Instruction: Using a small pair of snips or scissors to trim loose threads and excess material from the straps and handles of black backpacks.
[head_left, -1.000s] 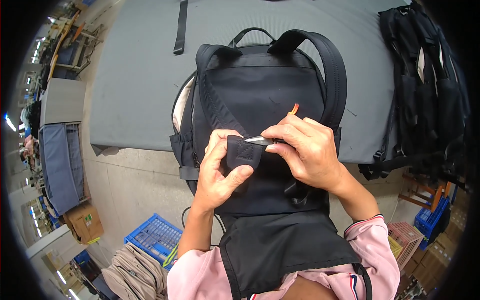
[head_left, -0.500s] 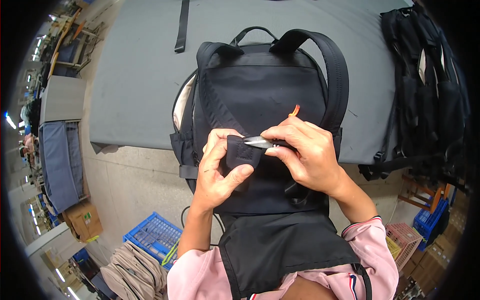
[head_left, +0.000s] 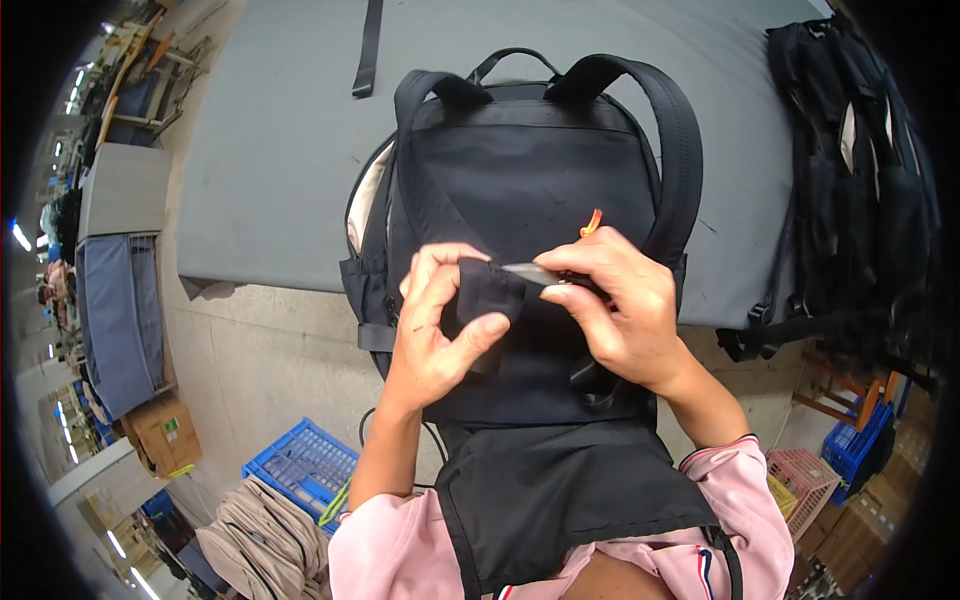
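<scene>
A black backpack lies on the table edge in front of me, its shoulder straps facing up. My left hand grips the end of one shoulder strap, thumb on one side and fingers behind. In my right hand is a pair of small thread snips, pinched between thumb and fingers. Their metal blades point left and meet the upper edge of the strap end. An orange cord loop sticks up above my right hand. The handles are mostly hidden in my palm.
The grey-covered table stretches away, with a loose black strap at the back. Several black backpacks are piled at the right. Below left are a blue crate, beige bags and a cardboard box; a pink crate stands lower right.
The strap end has tilted in my left hand, so its stitched face shows less. The snips' blades have risen slightly to its top edge and look closer together.
</scene>
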